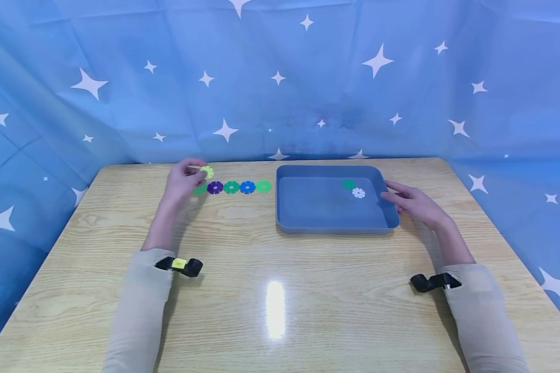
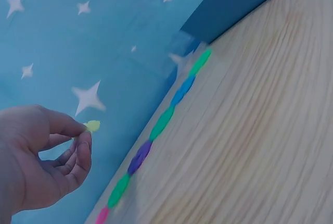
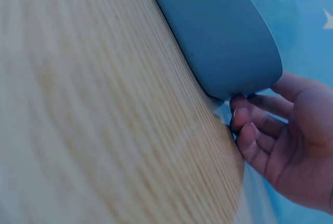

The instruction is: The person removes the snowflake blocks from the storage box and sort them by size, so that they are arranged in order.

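Note:
My left hand (image 1: pixel 184 178) pinches a yellow-green notched disc (image 1: pixel 207 172) between thumb and fingertips, raised above the table in the left wrist view. Below it runs a row of flat flower-shaped discs: green, a purple disc (image 1: pixel 215 187), a green disc (image 1: pixel 231 187), a blue disc (image 1: pixel 248 187) and a light green disc (image 1: pixel 263 186). A pink disc (image 2: pixel 102 215) shows at the row's near end in the left wrist view; the left hand hides it in the head view. At the grey-blue tray (image 1: pixel 326 230), my right hand (image 1: pixel 413 203) grips the right wall, thumb at the rim, fingers outside.
Inside the tray lie a white disc (image 1: pixel 359 192) and a green disc (image 1: pixel 349 184). The wooden table (image 1: pixel 233 295) reaches back to a blue curtain (image 1: pixel 261 93) with white stars. The row ends just left of the tray.

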### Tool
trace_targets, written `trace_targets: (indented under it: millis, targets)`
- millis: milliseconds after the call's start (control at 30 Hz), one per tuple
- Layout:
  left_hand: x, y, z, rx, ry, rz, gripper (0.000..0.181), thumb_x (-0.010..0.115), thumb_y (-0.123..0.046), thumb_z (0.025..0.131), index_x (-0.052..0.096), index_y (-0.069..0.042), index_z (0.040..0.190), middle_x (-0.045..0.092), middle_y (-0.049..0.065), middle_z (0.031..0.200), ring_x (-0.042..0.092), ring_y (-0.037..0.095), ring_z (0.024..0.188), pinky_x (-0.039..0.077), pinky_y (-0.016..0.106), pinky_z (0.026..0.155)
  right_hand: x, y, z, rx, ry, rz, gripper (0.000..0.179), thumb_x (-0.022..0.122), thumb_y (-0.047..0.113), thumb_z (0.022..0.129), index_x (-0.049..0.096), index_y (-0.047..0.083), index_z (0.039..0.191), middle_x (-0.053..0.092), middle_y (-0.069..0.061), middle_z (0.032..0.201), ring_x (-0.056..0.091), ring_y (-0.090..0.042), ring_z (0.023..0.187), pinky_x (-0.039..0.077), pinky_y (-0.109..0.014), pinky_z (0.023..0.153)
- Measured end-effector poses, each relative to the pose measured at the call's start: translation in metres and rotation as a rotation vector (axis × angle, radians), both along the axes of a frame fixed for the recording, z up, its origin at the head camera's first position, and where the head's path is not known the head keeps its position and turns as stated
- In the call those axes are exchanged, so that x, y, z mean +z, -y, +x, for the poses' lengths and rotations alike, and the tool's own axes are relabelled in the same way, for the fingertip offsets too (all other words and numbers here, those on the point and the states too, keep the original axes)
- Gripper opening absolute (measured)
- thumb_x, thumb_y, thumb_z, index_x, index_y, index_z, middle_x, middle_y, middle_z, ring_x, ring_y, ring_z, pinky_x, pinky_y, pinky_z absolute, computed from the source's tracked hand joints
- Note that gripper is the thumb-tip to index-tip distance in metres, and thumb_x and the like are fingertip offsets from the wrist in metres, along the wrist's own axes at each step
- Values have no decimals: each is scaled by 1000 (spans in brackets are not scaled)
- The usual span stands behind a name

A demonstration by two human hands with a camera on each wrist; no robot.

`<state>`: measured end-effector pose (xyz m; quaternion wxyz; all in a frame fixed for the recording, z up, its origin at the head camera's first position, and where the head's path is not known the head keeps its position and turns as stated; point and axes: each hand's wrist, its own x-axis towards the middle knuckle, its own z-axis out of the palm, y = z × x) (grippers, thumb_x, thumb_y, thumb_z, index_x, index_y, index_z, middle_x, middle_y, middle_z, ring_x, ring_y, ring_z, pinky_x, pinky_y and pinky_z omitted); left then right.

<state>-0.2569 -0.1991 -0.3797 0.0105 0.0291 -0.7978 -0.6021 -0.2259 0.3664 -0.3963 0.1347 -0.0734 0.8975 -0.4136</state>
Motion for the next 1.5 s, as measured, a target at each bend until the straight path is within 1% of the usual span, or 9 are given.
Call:
trace_targets:
  millis: [100,200,433,533,700,867,967,1167,1500]
  targets:
    - [-2,16,1,30,11,13,33,61,-5,100,59,3,131,58,9,94,63,16,78,55,26,73,0,0,0,-1,1,-2,73,54,46,104,26,9,160,49,-7,80,53,-24,74,45,-32,69]
    - [-5,30,3,56,20,-7,34,61,-7,100,59,3,133,61,13,97,64,14,74,55,24,68,-1,0,0,-2,0,-4,73,53,46,104,26,9,160,49,-7,80,52,-24,74,45,-32,68]
    - [-7,54,11,159,62,-116,34,63,-10,99,61,-1,132,62,8,98,65,10,78,57,23,74,0,0,0,-15,10,-12,72,53,44,105,25,8,160,48,-7,79,51,-25,73,44,-33,69]
    - [-7,61,14,177,89,-168,35,63,-12,100,60,-1,133,62,11,104,66,8,79,56,22,76,0,0,-1,-12,11,-12,71,53,42,105,24,7,160,47,-8,79,51,-26,73,44,-33,69]
    - [-14,70,13,191,129,-242,36,62,-15,101,59,-2,135,63,19,115,66,6,77,53,21,70,-2,-1,-3,-15,4,-6,69,52,40,106,24,7,160,47,-9,79,51,-29,73,44,-35,68]
    - [-21,75,13,198,109,-349,36,62,-18,100,63,-2,132,62,21,118,58,12,87,47,20,65,-2,-2,-3,-1,6,4,68,51,37,107,23,5,160,47,-10,78,50,-30,73,44,-37,68]
    - [-23,77,14,191,91,-397,36,61,-20,101,63,-1,131,62,23,120,56,21,96,45,24,67,-1,-1,-3,-2,13,5,68,51,37,107,22,5,160,47,-10,78,50,-30,72,44,-37,68]
    - [-26,78,16,161,76,-420,36,59,-20,102,62,0,132,62,26,120,57,34,108,44,33,77,-1,0,-4,-6,18,-5,68,51,35,107,22,3,160,46,-9,78,50,-29,72,44,-37,67]
    - [-29,78,16,168,64,-433,36,61,-21,101,63,2,129,60,19,108,52,23,91,43,30,71,0,1,-1,-12,17,-22,69,52,37,106,24,5,160,46,-6,77,50,-26,72,44,-35,66]
